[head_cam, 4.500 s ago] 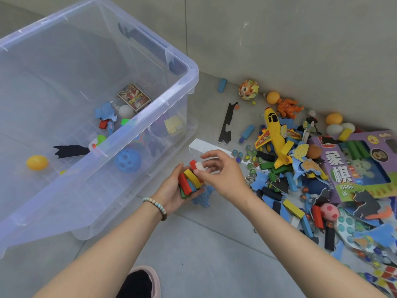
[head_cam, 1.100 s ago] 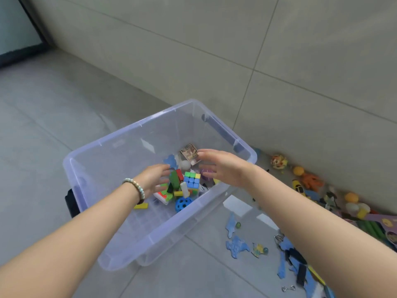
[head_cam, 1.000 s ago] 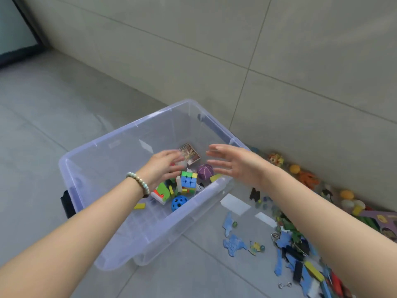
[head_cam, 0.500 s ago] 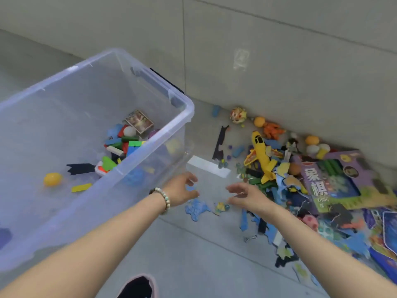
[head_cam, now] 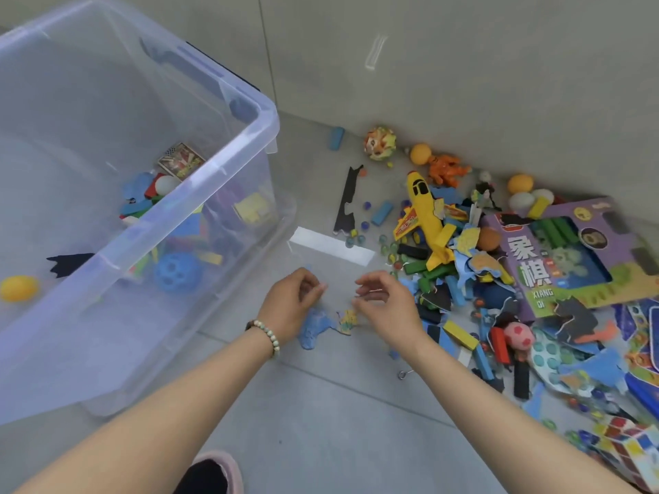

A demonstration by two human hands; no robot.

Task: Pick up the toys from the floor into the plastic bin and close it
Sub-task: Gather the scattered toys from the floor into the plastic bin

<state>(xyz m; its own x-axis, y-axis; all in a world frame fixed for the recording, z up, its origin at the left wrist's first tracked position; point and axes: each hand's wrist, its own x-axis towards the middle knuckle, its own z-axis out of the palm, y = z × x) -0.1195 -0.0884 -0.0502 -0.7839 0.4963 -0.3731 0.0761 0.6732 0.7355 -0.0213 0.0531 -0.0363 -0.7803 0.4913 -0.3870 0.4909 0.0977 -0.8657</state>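
The clear plastic bin [head_cam: 199, 180] stands open on the left with several toys inside: blocks, a blue holed ball [head_cam: 177, 272], a yellow ball [head_cam: 18, 287]. My left hand [head_cam: 289, 306] and my right hand [head_cam: 387, 303] hover low over the floor beside the bin, fingers loosely curled, holding nothing. Just under them lie a blue foam puzzle piece [head_cam: 313, 328] and a small yellow-blue piece [head_cam: 347, 320]. A heap of toys spreads to the right, with a yellow toy plane [head_cam: 426, 215] and a purple game box [head_cam: 567, 258].
A white card [head_cam: 331, 246] and a black foam strip [head_cam: 347, 201] lie on the tiles between bin and heap. Marbles are scattered around them. The wall runs close behind the toys. My shoe [head_cam: 214, 474] shows at the bottom edge.
Both hands dropped the blocks into the bin, left it, and came down to the floor by the blue puzzle pieces. The view swung from the bin to the toy heap.
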